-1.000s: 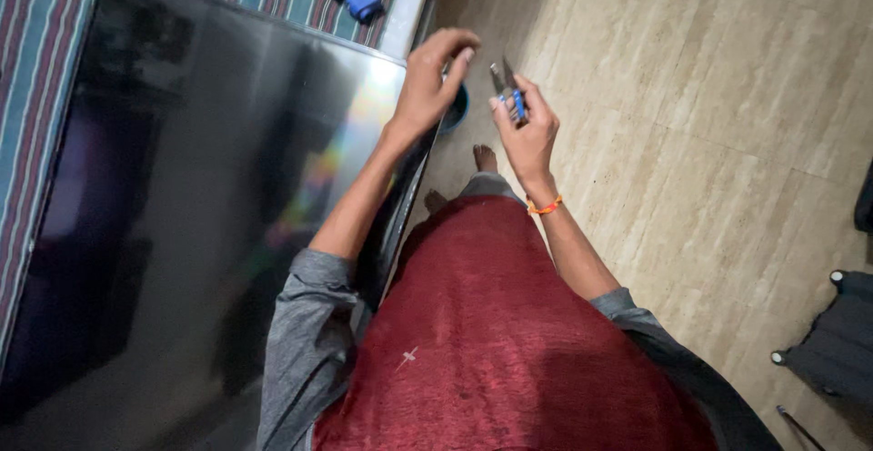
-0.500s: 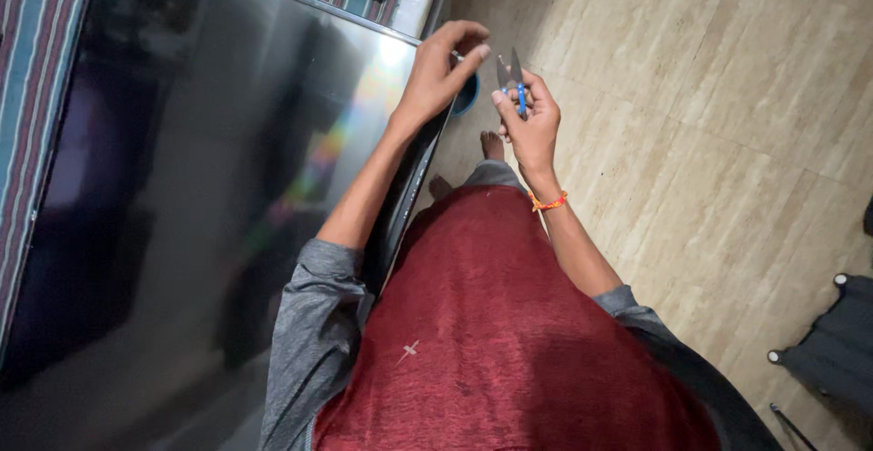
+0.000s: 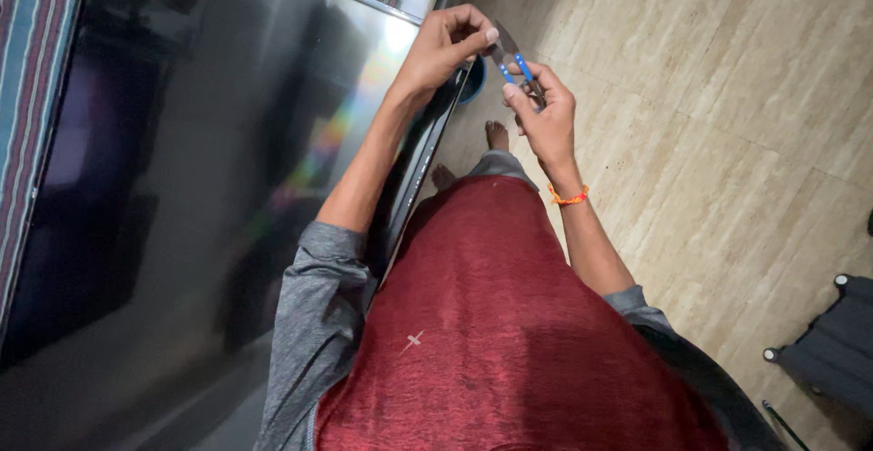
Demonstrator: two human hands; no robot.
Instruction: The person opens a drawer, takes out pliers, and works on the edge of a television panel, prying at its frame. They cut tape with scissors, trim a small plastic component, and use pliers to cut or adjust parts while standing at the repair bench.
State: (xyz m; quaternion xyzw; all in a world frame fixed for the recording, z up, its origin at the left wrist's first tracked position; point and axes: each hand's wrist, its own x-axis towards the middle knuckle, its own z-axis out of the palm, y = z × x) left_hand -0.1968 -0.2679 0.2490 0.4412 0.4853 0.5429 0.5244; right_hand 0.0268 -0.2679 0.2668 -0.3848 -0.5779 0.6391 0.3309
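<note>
Right hand grips a blue-handled tool, possibly pliers; left hand pinches its tip beside the flat screen.

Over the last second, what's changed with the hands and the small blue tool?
The left hand has come in from the screen's edge to meet the right hand, its fingertips now pinching the tip of the small blue-handled tool. The view has shifted too, so the blue object at the top is nearly out of frame. Unchanged: the right hand's grip on the tool, and the big flat screen lying face up.
</note>
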